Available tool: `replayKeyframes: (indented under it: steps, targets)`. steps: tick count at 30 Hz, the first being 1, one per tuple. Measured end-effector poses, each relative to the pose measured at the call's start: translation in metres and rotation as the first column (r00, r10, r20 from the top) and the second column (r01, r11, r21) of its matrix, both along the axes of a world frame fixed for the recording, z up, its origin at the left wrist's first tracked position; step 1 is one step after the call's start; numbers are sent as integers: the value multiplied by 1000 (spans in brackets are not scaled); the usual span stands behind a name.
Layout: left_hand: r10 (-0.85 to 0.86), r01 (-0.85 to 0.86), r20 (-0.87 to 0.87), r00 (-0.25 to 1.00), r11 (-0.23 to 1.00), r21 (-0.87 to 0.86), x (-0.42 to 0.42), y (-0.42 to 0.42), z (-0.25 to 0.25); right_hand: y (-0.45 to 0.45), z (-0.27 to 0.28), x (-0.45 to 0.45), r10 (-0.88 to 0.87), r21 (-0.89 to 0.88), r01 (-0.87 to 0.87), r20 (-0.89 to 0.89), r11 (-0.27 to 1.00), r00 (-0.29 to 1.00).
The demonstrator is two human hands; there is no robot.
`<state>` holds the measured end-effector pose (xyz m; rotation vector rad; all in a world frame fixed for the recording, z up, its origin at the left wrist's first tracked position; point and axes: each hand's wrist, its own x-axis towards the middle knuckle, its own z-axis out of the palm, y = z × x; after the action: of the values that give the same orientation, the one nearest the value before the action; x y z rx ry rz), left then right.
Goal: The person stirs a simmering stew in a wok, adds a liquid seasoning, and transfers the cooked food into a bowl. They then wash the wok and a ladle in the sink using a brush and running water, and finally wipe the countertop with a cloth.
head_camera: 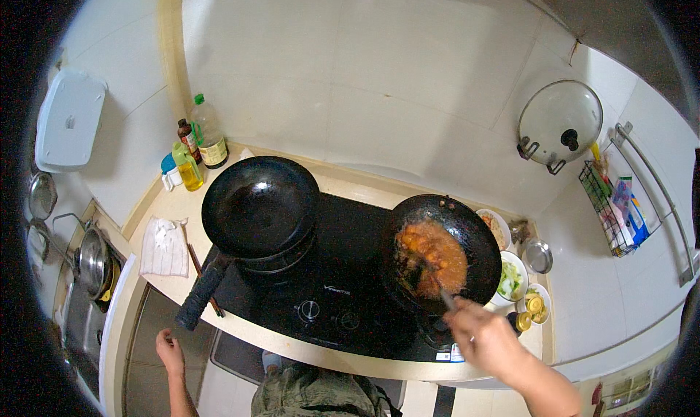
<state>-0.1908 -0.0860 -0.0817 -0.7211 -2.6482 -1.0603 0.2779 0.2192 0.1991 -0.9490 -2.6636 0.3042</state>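
My right hand grips the handle of a cooking utensil, whose head is down in the orange-brown sauce and food in the right-hand wok. That wok sits over the right side of a black glass stove. A second, dark wok rests over the left side and looks bare inside; its wrapped handle points toward the front left. My left hand hangs below that handle, off the counter's front edge, holding nothing, with its fingers loosely curled.
Bowls of chopped greens and other food stand right of the wok, near a gold-capped bottle. Oil bottles, a folded cloth and chopsticks are at left. A glass lid hangs on the wall.
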Motion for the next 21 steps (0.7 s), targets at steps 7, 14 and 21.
replayKeyframes:
  steps: [7,14,21]
  targets:
    - [50,-45,50,997,993,-108,31,-18,7,38,0,27,-76,149,75,-2,986,997]
    - [20,-12,83,996,995,-98,57,-12,12,34,-50,68,46,179,-118,363,977,931]
    - [-53,59,148,988,998,-34,54,-12,-14,-37,65,54,-22,8,21,141,1000,990]
